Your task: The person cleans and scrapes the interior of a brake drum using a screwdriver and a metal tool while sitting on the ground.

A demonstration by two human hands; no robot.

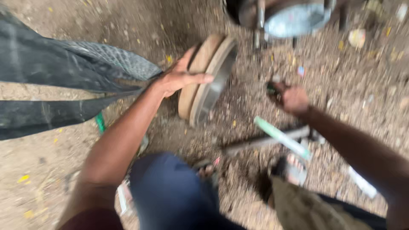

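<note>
Rusty metal drum on dirt, L hand on it, R hand closed on small item

Rust-brown brake-drum-like discs (207, 81) stand on edge on the gravel ground (341, 98), centre frame, two rings side by side, touching. Left hand (181, 76) is spread open, palm against the outer disc, thumb lying across the rim toward the shiny inner face; no full wrap, more steadying than gripping. Right hand (292, 99) is off to the right, well apart from the discs, curled into a fist around a small dark item (271, 88) w/ a green bit; too blurred to tell what it is.

Handling guess: discs look like cast metal, so heavy, rigid, not fragile; upright on edge they could roll or tip. Rim is rough w/ rust, good friction, but dusty. Best hold prob. both hands on opposite rim edges, or fingers hooked inside the open bore.

Around: black tyre (64, 68) at left, just beside the left wrist. Pale green-white tube (281, 137) lies across a dark metal bar (264, 142) near the person's sandalled foot (294, 168). Grey wheel hub assy (294, 17) at top, near the discs. Blue-clad knee (170, 191) at bottom. Frame has motion blur.
</note>
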